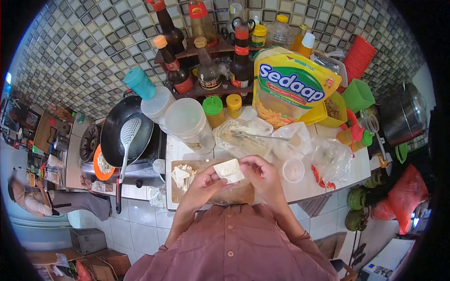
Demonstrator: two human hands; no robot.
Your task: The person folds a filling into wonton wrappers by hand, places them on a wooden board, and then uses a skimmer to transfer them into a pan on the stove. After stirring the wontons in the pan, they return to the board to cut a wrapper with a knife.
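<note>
A square white wrapper (229, 170) with a dab of pale filling on it rests on the fingers of my left hand (208, 182). The fingers of my right hand (260, 174) are bent together at the wrapper's upper right corner; whether they pinch it or something small is hard to make out. Beneath both hands lies a wooden board (241, 193), with a loose pile of cut white wrappers (182, 176) on its left part. Behind the board, a clear bag of pale filling (239, 140) has a metal spoon (267, 136) lying in it.
On the left, a black wok (117, 126) with a slotted ladle (129, 136) sits on the stove. Behind stand clear tubs (187, 122), bottles (240, 58) and a yellow-green Sedaap pouch (290, 84). Red chillies (322, 178) lie right. Another person (40, 199) stands far left.
</note>
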